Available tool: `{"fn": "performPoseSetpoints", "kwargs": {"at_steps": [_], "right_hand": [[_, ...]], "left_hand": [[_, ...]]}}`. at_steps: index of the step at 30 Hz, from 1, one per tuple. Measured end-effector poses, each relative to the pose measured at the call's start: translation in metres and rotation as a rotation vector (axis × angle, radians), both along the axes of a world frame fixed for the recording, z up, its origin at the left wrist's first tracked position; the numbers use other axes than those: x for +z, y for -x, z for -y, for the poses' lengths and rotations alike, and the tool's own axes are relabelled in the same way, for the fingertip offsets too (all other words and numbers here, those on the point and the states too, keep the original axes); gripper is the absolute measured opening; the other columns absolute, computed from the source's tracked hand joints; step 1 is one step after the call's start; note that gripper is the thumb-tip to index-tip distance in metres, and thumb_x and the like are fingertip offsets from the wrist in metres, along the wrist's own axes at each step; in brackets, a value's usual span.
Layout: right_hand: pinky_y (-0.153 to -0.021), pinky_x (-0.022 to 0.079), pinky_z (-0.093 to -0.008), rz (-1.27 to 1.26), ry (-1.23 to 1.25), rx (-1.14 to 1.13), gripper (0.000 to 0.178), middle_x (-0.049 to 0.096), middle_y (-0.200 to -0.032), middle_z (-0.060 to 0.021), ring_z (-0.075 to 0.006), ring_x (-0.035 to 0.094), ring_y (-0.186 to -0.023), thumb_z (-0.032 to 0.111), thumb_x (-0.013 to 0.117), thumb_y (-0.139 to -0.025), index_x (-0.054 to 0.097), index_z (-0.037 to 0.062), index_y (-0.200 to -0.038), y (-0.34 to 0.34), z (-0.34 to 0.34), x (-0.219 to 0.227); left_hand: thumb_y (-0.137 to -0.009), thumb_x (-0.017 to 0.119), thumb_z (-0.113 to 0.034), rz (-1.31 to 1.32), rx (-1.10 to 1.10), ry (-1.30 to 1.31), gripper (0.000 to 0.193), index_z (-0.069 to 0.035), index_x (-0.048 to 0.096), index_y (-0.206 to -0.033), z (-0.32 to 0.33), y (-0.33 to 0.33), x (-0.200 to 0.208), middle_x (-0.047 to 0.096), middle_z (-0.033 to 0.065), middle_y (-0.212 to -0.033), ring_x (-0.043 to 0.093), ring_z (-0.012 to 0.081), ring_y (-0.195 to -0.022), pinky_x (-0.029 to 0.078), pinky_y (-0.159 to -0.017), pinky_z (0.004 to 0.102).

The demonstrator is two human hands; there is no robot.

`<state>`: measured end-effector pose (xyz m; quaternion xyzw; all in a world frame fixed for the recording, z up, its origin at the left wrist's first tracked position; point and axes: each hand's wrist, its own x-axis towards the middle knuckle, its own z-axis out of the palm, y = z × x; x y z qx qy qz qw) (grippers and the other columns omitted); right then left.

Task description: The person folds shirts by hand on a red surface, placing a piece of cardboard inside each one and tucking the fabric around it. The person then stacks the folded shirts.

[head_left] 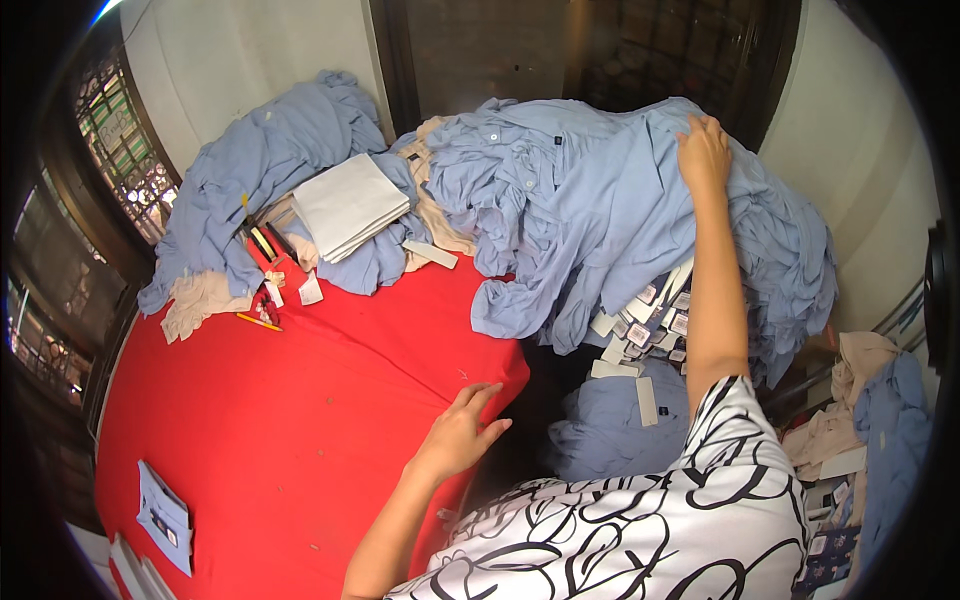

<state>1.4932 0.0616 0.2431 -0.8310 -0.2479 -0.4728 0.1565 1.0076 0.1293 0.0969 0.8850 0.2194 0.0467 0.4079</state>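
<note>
At the top right, my right hand (706,158) reaches onto a large heap of light blue shirts. Its fingers are curled over the cloth of one blue shirt (625,185) at the top of the heap. Small buttons and a dark label show on the shirts nearby. My left hand (462,430) hovers by the right edge of the red-covered table (270,400), fingers apart, with nothing in it. Under the heap hang several white and dark tags (645,315), and a blue bundle of cloth (615,425) lies below them.
On the table's far side, a stack of white sheets (350,205) rests on more blue shirts (270,150), beside a red box (272,250) and a yellow pencil (259,321). A folded blue shirt (165,515) lies near left. Beige and blue garments (890,420) sit at far right.
</note>
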Motion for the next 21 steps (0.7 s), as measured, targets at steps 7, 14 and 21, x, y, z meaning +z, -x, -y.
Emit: {"fn": "performPoseSetpoints", "kwargs": {"at_steps": [7,14,21], "right_hand": [[-0.075,0.049,-0.0441,0.012,-0.194,0.441,0.014,0.060,-0.091,-0.0141,-0.0331,0.061,-0.092,0.018,0.058,-0.091,0.064,0.0064,-0.094,0.033,-0.021,0.075],[-0.096,0.047,-0.0355,-0.217,0.164,1.899,0.021,0.063,-0.113,-0.0138,-0.0268,0.060,-0.110,0.012,0.067,-0.087,0.065,0.0024,-0.106,0.299,-0.079,0.014],[-0.101,0.043,-0.0408,-0.869,0.311,1.916,0.035,0.055,-0.127,-0.0152,-0.0336,0.052,-0.121,0.016,0.068,-0.085,0.062,0.0045,-0.117,0.354,-0.073,-0.090]], "left_hand": [[-0.089,0.069,-0.025,0.039,0.051,0.144,0.066,-0.007,0.039,-0.146,0.002,0.000,0.006,0.048,0.0189,-0.141,0.052,0.0317,-0.126,0.043,-0.105,0.0419],[-0.078,0.081,-0.015,0.473,0.280,0.259,0.082,0.000,0.033,-0.143,-0.020,-0.016,0.010,0.048,0.0179,-0.138,0.054,0.0316,-0.121,0.045,-0.101,0.0411],[-0.096,0.057,-0.022,0.901,0.914,0.322,0.052,0.000,0.038,-0.140,-0.010,0.124,0.042,0.048,0.0117,-0.138,0.052,0.0235,-0.121,0.044,-0.103,0.0378]]}}
